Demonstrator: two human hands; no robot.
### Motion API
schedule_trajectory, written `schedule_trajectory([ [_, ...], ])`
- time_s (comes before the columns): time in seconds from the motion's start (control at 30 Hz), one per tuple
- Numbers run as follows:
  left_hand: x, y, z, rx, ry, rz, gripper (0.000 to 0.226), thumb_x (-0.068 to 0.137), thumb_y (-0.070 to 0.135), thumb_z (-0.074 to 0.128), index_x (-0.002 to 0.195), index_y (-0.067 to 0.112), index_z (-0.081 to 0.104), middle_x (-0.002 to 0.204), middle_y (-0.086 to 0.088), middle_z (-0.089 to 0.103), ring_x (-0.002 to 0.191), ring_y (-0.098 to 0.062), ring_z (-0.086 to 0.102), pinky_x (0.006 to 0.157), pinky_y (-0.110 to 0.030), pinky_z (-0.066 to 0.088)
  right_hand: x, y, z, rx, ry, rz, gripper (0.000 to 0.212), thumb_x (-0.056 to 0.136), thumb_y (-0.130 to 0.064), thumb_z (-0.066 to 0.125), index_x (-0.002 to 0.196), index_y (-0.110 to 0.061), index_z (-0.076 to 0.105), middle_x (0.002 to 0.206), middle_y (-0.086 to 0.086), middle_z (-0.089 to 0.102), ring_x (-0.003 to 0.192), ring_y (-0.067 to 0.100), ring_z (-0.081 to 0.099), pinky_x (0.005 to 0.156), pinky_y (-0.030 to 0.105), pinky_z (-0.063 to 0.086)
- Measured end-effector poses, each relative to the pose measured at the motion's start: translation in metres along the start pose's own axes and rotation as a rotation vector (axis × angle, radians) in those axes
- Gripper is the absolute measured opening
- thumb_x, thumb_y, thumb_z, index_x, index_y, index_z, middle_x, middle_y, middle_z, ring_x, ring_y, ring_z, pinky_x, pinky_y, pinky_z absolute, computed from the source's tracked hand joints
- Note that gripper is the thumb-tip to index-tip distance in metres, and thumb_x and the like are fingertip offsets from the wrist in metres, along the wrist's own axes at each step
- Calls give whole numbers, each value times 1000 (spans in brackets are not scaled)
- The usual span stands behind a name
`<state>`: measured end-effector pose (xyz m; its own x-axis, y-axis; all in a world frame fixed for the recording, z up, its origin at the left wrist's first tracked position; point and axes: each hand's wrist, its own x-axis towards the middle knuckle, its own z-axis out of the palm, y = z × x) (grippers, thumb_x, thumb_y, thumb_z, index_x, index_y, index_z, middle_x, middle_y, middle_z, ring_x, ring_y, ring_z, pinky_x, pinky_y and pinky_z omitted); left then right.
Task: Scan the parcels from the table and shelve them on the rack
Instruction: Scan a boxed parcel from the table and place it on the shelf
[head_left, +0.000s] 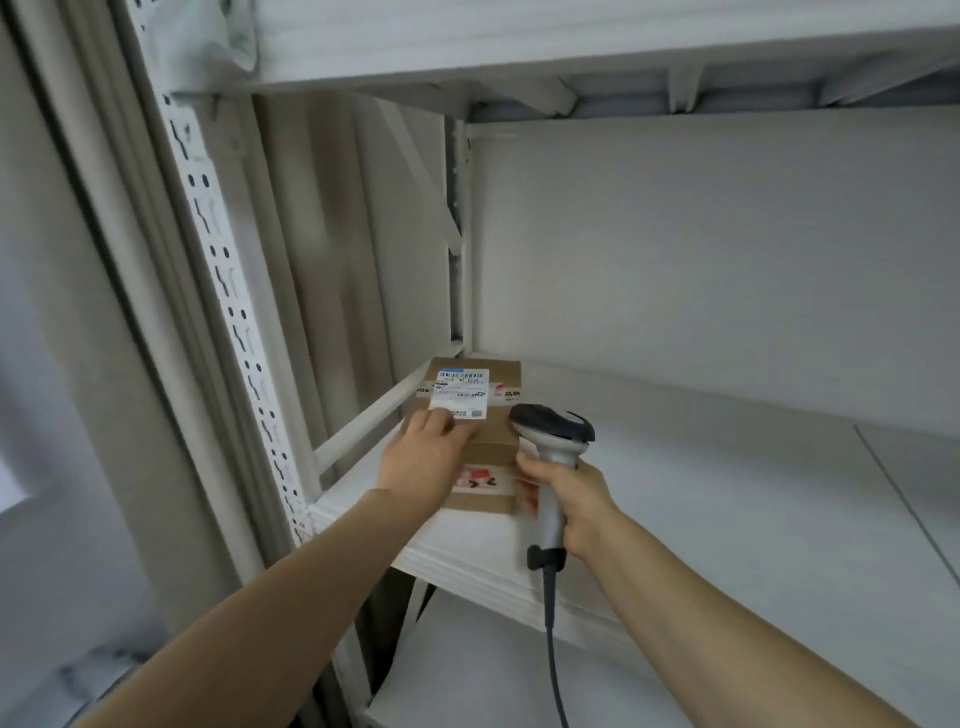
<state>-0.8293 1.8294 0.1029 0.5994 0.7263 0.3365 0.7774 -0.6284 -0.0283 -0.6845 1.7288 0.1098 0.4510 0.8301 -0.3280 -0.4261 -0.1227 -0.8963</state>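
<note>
Left hand (422, 457) rests, fingers relaxed, atop the parcel (493, 434) on the rack (701, 499); right hand (579, 501) grips the scanner (553, 423) beside it.

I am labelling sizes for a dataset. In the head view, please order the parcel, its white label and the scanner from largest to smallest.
1. Parcel: largest.
2. Scanner, cable not counted: narrower, though nearly as long; it is nearer the camera, so true size is unsure.
3. White label: clearly smallest.
</note>
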Motion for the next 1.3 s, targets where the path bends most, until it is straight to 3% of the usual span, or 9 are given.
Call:
schedule_trajectory([
  [0.2,49,5,8,-145,-218,-147,75,93,35,56,152,26,11,155,-12,11,141,-35,16,111,-50,30,24,-10,-15,23,48,-19,16,80,1,73,93,0,65,86,18,68,63,20,61,55,28,49],
  [0.27,53,15,16,-87,-146,-145,84,91,39,57,151,36,-1,155,-12,2,141,-35,13,106,-52,36,30,-12,-19,32,48,-19,10,80,2,72,86,-2,64,81,18,67,63,21,59,56,29,47],
  [0.43,66,33,35,-130,-63,-133,71,92,36,56,150,35,15,138,-11,16,125,-31,32,93,-42,47,44,-13,-27,80,41,35,11,83,0,71,90,-3,63,80,15,67,62,20,60,57,29,48],
  [0.53,92,34,35,-245,-159,-192,84,91,38,57,153,23,2,143,-15,11,125,-37,39,99,-44,43,51,-13,-29,92,40,77,13,83,-2,71,93,-3,64,80,14,68,63,19,61,59,30,49],
  [0.63,112,34,40,-428,-201,-284,105,88,36,65,150,18,-18,155,-15,-11,140,-42,23,109,-50,28,57,-15,-32,101,36,96,10,82,-2,71,89,-3,64,74,14,68,60,20,60,56,30,49],
  [0.77,130,35,52,-412,-63,-313,92,82,32,70,147,30,5,142,-18,19,120,-44,45,94,-52,45,61,-18,-38,116,41,113,9,82,-1,70,87,-3,64,72,14,68,60,21,61,55,30,49],
  [0.97,161,47,63,-424,-244,-193,52,88,29,61,133,8,48,125,-12,57,110,-27,56,90,-33,50,66,-27,-48,129,31,112,8,82,-1,70,86,-3,64,68,13,70,57,20,63,52,28,49],
  [1.13,179,52,58,-124,-95,-133,72,88,32,59,147,8,26,140,-12,26,127,-28,33,90,-46,50,70,-28,-55,150,22,121,11,82,-1,70,92,-3,64,69,13,70,56,19,63,53,28,50],
  [1.3,190,46,61,-186,-319,-35,86,81,27,65,151,8,19,155,-11,5,136,-30,29,104,-39,42,72,-26,-58,171,43,138,19,82,-3,72,99,-4,63,71,13,69,55,19,63,52,28,50],
])
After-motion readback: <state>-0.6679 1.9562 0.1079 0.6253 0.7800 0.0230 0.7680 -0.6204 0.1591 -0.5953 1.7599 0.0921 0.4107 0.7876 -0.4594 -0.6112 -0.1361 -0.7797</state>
